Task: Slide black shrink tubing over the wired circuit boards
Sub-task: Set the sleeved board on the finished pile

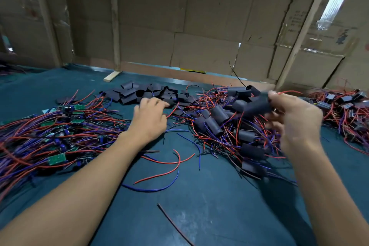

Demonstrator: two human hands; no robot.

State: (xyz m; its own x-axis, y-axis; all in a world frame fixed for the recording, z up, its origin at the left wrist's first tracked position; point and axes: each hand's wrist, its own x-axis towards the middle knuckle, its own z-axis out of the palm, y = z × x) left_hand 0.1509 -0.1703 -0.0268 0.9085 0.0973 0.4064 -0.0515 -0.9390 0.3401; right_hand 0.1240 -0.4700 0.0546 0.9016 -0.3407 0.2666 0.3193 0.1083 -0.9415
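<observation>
While the person leans over the green-covered bench (199, 215), this is how things stand from the head view.

Left hand (148, 118): reaching forward to the near edge of the heap of empty black tubing pieces (139, 92), fingers bent down onto them; whether a piece is already pinched I cannot tell.

Right hand (293, 118): raised above the bench and blurred, fingers curled round a sleeved board (257, 106), its red wire sticking out past the thumb.

Bare boards (58, 159): a tangle of green boards with red and blue wires, lying at the left, beside the left forearm.

Finished pile (217, 120): sleeved boards heaped under and just beyond the right hand; more lie at the far right.

Doing it well: I judge the sleeved board should drop onto the finished pile, clear of the bare ones. Take one tubing piece only, squeeze it open, gather the wires together, and feed them through first so the board follows without snagging.
</observation>
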